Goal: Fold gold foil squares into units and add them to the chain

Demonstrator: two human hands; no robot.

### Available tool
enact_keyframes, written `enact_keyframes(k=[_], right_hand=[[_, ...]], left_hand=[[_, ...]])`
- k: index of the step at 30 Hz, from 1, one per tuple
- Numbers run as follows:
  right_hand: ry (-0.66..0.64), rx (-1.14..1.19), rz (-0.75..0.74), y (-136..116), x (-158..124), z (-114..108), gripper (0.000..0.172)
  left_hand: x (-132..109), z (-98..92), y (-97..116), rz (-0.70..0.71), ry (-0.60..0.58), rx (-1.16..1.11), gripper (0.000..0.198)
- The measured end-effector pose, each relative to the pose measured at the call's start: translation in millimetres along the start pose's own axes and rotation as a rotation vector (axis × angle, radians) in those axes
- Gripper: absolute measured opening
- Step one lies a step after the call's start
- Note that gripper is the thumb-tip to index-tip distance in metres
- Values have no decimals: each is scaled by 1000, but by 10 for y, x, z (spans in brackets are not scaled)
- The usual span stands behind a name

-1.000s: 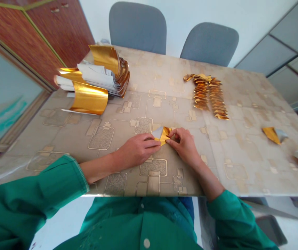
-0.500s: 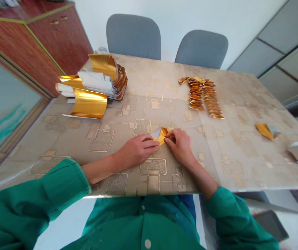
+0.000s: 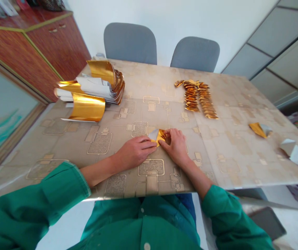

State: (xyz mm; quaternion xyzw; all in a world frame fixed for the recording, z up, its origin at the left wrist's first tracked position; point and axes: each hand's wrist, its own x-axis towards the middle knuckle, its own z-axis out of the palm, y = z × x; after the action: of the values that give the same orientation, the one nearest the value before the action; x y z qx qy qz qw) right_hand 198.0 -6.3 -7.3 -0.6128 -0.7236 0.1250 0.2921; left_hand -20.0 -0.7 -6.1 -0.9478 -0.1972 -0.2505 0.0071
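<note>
A small sheet of gold foil paper (image 3: 158, 142), partly folded and showing a pale grey underside at its upper left, lies on the table in front of me. My left hand (image 3: 137, 150) rests along its left edge, fingers together and pressing on it. At the right edge, my right hand (image 3: 175, 144) grips the paper between a bent thumb and fingers. Its thumb tip lies on the gold face. My fingers hide both side edges of the sheet.
Stacks of curled gold foil paper (image 3: 87, 107) stand at the left back. Two rows of folded gold pieces (image 3: 200, 99) lie right of centre. A part-folded gold piece (image 3: 258, 130) and white-backed scraps (image 3: 296, 152) are far right. Two grey chairs (image 3: 130, 43) back the patterned table (image 3: 227, 149).
The view has tilted slightly, so the table and chairs sit a little lower and further left. My right thumb has slid slightly inward over the gold paper; my left hand keeps its hold.
</note>
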Motion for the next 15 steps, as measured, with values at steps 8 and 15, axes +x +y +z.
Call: enact_keyframes(k=[8, 15], right_hand=[[7, -27, -3, 26, -75, -38, 13], [-31, -69, -6, -40, -84, 5, 17]], left_hand=[[5, -13, 24, -95, -72, -57, 31], [66, 16, 73, -90, -150, 35, 36]])
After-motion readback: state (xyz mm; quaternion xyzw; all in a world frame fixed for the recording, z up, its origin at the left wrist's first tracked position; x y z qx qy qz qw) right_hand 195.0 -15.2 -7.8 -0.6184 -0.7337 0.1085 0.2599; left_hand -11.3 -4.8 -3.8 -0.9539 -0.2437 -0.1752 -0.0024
